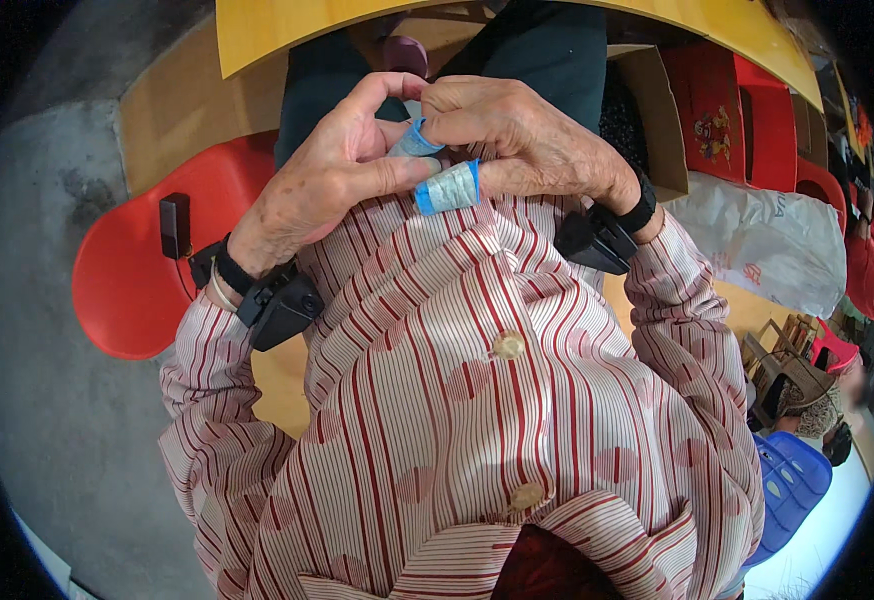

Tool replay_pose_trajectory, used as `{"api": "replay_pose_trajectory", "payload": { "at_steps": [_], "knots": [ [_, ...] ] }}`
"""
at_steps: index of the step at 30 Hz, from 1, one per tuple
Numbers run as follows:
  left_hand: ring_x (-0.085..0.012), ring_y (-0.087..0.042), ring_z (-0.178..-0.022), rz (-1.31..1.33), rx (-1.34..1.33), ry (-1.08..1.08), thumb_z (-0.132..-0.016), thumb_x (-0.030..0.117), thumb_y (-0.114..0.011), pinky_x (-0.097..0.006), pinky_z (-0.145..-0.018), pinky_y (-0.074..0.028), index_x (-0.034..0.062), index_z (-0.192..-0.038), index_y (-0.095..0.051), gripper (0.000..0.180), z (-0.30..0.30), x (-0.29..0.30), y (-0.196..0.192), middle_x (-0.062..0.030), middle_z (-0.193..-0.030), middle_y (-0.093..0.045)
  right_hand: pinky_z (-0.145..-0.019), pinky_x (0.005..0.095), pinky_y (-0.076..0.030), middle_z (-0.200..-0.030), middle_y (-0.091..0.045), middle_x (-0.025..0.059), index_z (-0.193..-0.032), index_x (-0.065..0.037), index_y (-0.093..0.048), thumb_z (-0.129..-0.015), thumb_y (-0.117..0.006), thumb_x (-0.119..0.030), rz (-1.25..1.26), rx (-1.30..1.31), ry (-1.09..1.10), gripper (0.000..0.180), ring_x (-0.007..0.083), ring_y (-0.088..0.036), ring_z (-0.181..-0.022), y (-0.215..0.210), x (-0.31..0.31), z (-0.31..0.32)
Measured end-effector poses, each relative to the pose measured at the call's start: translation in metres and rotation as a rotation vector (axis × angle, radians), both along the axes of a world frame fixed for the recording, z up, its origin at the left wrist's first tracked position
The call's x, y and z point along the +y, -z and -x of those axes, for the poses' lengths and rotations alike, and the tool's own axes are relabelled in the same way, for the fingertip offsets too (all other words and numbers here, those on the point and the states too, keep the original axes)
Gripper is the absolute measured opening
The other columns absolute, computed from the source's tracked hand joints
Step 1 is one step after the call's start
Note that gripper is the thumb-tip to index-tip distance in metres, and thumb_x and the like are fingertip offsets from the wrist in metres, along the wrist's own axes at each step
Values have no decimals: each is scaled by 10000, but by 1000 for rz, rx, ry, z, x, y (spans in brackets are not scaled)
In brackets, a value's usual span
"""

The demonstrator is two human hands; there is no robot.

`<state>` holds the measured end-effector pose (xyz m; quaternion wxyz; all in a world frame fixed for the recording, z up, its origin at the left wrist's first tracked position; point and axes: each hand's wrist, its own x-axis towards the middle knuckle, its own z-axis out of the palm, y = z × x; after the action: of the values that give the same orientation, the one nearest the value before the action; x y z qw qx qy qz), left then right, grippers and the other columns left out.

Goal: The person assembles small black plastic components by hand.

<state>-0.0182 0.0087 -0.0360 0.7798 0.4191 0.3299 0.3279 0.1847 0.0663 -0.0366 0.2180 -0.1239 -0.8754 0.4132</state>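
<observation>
In front of my lap, my two hands meet with their fingertips almost together. My left hand (342, 165) is curled, its thumb stretched toward the right hand. My right hand (527, 135) is closed, with its fingers bent down and inward. A blue-edged, pale wrap (449, 190) sits at the end of my right thumb. A second blue wrap (416, 141) lies between the hands, by the left fingers; which finger it is around I cannot tell. Whatever is pinched between the fingertips is hidden or too small to name. Black straps with dark devices circle both wrists.
A yellow table edge (517, 8) curves beyond my knees. On the left, a red chair seat (137, 270) carries a small black box (174, 226). To the right are an open cardboard box (657, 120), a white plastic bag (767, 235) and a blue chair (792, 490).
</observation>
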Motion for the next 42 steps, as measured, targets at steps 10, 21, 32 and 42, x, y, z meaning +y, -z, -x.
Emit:
{"api": "replay_pose_trajectory", "payload": {
  "at_steps": [10, 21, 32, 42],
  "knots": [
    [-117, -586, -888, -128, 143, -247, -870, -26, -538, -218, -761, -473, -33, -1250, -376, 413, -13, 3, 2, -117, -988, -610, -665, 380, -459, -782, -555, 91, -871, -17, -558, -679, -733, -243, -48, 14, 225, 345, 276, -570, -748, 0, 0, -2],
    [-92, -559, -786, 88, -84, -455, -879, 48, -573, -220, -725, -463, -28, -1147, -497, 289, -17, 27, 0, -70, -925, -616, -662, 362, -476, -852, -568, 91, -955, -46, -574, -704, -713, -127, -357, 42, 480, 299, 269, -565, -779, -17, 4, -9],
    [-117, -545, -783, 188, -279, -578, -893, 75, -576, -246, -745, -451, -12, -1090, -544, 218, -32, 38, -13, -57, -889, -592, -677, 358, -481, -892, -569, 96, -1094, -35, -585, -684, -706, -64, -515, 116, 596, 429, 267, -552, -774, -19, 7, -4],
    [-136, -553, -779, 239, -355, -587, -888, 55, -576, -261, -742, -453, -15, -1065, -561, 191, -36, 44, -4, -58, -898, -590, -674, 348, -508, -943, -614, 118, -1177, -32, -553, -652, -659, 7, -400, 160, 533, 537, 264, -589, -818, -15, 7, -4]
  ]
}}
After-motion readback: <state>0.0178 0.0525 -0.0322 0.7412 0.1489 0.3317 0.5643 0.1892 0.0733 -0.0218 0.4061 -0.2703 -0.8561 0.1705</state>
